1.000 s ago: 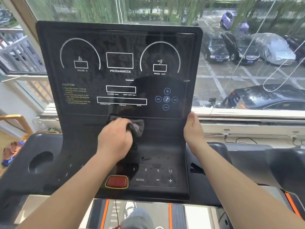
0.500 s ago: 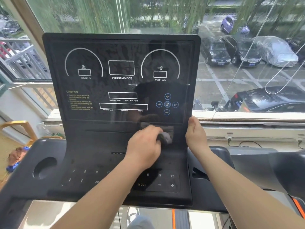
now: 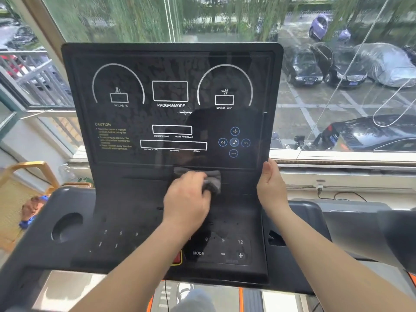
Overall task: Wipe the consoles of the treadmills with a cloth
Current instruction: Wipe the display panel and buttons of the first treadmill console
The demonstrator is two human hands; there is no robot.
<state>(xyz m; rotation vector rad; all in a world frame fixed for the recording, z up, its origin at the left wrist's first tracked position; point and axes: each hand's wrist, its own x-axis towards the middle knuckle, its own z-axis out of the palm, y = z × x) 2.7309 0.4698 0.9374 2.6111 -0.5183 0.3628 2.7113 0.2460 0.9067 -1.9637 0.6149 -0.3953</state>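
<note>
A black treadmill console (image 3: 135,188) with white dial outlines and a keypad stands in front of me. My left hand (image 3: 186,199) presses a bunched grey cloth (image 3: 213,182) against the ledge just under the glossy display panel, near the middle. My right hand (image 3: 271,185) grips the console's right edge, thumb on the front face. A red stop button (image 3: 176,257) shows partly under my left forearm.
A round cup holder (image 3: 66,226) sits in the tray left of the console. A large window (image 3: 337,75) behind looks onto parked cars. A second treadmill's dark tray (image 3: 360,228) lies to the right. A yellow wooden frame (image 3: 29,170) stands at the left.
My left hand with the cloth slid right along the ledge, then back a little toward the middle. The right hand stayed on the console edge. The view shifted slightly.
</note>
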